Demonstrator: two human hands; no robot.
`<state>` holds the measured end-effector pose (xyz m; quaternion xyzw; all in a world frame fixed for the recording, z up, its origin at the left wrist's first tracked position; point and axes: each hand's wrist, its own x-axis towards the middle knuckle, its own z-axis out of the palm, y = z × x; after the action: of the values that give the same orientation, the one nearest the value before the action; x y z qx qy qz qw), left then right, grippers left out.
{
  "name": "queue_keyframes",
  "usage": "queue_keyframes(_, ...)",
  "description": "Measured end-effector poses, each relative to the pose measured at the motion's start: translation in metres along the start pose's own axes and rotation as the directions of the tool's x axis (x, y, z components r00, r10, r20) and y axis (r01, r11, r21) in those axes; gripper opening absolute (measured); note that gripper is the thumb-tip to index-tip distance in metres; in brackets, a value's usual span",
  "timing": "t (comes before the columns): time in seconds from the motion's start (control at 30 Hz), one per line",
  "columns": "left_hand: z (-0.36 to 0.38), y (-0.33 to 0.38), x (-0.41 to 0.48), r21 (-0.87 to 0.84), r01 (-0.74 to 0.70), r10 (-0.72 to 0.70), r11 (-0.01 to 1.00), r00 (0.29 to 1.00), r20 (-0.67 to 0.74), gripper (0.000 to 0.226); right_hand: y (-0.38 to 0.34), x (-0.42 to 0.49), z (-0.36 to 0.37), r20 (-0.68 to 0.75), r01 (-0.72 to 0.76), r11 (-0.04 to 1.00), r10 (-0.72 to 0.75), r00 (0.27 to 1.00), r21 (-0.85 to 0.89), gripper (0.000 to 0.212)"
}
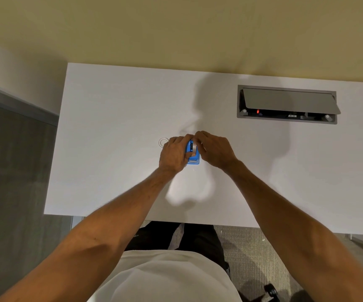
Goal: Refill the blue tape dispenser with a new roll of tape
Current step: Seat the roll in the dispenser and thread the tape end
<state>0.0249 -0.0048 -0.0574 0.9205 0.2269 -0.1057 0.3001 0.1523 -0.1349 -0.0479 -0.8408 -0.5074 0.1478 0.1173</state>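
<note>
The blue tape dispenser (pixel 193 159) stands on the white desk (pixel 110 131) near its middle. My left hand (pixel 174 154) grips the dispenser's left side. My right hand (pixel 214 150) reaches over its far end, fingertips pinching a roll of tape (pixel 194 148) that sits in the dispenser's top. A clear ring, looking like another tape roll or empty core (pixel 163 142), lies flat on the desk just left of my left hand. Most of the dispenser's far end is hidden by my fingers.
A grey recessed power and cable box (pixel 287 104) with its lid raised sits at the desk's back right. The desk's left edge drops to grey carpet. A yellow wall runs behind the desk. A chair caster (pixel 271 290) shows below right.
</note>
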Motion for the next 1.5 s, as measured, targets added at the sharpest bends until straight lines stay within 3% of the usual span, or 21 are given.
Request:
queue_keyframes(0.13, -0.001, 0.0, 0.0, 0.014, 0.008, -0.008, 1.0, 1.0, 0.008, 0.061, 0.0, -0.004, 0.001, -0.054, -0.112, 0.986, 0.119, 0.991, 0.12, 0.028)
queue_keyframes(0.5, -0.002, 0.003, 0.0, 0.028, 0.009, -0.009, 1.0, 1.0, -0.003, 0.057, 0.003, -0.001, 0.007, -0.052, -0.106, 0.99, 0.111, 0.992, 0.096, 0.027)
queue_keyframes(0.93, -0.002, 0.007, -0.002, 0.002, 0.023, -0.023, 1.0, 1.0, -0.013, 0.055, 0.004, 0.012, 0.001, -0.01, 0.104, 0.993, -0.104, 0.994, -0.048, 0.03)
queue_keyframes(1.2, -0.003, 0.007, -0.003, 0.03, 0.02, -0.019, 0.999, 1.0, -0.017, 0.053, 0.006, 0.012, 0.001, 0.044, 0.119, 0.991, -0.117, 0.992, -0.059, 0.029)
queue_keyframes(1.5, -0.003, 0.008, -0.004, -0.009, 0.02, -0.02, 1.0, 0.999, -0.027, 0.053, 0.009, 0.004, 0.004, -0.001, -0.019, 0.999, 0.019, 1.0, 0.04, 0.022)
